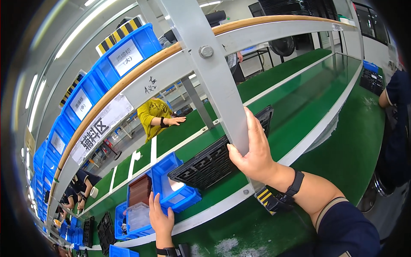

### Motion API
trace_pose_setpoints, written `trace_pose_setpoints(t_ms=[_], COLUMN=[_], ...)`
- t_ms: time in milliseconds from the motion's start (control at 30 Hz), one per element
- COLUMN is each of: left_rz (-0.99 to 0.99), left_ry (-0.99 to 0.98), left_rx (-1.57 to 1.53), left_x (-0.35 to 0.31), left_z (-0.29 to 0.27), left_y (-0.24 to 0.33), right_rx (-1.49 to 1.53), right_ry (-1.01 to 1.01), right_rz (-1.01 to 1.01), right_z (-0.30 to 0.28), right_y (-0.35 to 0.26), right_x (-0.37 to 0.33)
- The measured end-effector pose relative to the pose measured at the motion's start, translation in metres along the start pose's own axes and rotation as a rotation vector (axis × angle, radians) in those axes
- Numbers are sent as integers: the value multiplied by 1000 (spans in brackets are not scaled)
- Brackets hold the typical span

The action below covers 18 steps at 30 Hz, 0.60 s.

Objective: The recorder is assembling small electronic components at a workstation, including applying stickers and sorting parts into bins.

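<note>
Resting against the grey post (216, 79), the right hand (255, 150) has its thumb set well apart from its long upright fingers, and whether it grips anything I can't tell from this side. The black tray (204, 167) is right there, slanting behind the post, one end poking out past the fingertips, the other running down to the left of the thumb. Down to the left, the left hand (162, 220) shows fingers up and thumb spread, nothing visible in it, right up at the blue bins; one bin (188, 201) stands just beyond it, next to a brown stack (140, 188) and a clear container (138, 215). Under all this runs the green bench (278, 214), edged by a pale strip and scuffed with whitish marks (227, 246) near the bottom. Beyond it, a long green surface (295, 68) stretches off to the upper right. Overhead, a wooden rail (274, 19) curves across, with labelled blue boxes (100, 81) lined up on the left. Across the bench, a co-worker in a yellow-green top (155, 115) lays a hand on the green; a dark sleeve (398, 94) shows at far right, a round fan (282, 46) at the back, and bright ceiling tubes (83, 28) above.
</note>
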<state>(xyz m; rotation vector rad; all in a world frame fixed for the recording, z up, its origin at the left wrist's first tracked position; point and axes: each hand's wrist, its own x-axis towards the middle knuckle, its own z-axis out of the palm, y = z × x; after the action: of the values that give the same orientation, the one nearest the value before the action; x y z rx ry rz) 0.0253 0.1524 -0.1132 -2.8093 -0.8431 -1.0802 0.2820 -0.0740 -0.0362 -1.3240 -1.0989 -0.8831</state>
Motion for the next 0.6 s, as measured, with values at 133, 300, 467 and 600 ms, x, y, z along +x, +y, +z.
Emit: trace_pose_setpoints(t_ms=[133,300,467,600], left_rz=[-35,-21,23,2], left_ry=[-19,-25,24,15], left_rx=[-35,-36,-7,-7], left_x=[-1,-1,0,0], left_z=[-5,-4,-3,-4], left_y=[5,4,2,6], right_rx=[0,10,-2,7], right_ry=[-2,12,27,29], right_rz=[-11,-18,-25,-11], right_z=[-1,-1,2,3], right_y=[-1,1,1,2], right_x=[1,0,-1,-1])
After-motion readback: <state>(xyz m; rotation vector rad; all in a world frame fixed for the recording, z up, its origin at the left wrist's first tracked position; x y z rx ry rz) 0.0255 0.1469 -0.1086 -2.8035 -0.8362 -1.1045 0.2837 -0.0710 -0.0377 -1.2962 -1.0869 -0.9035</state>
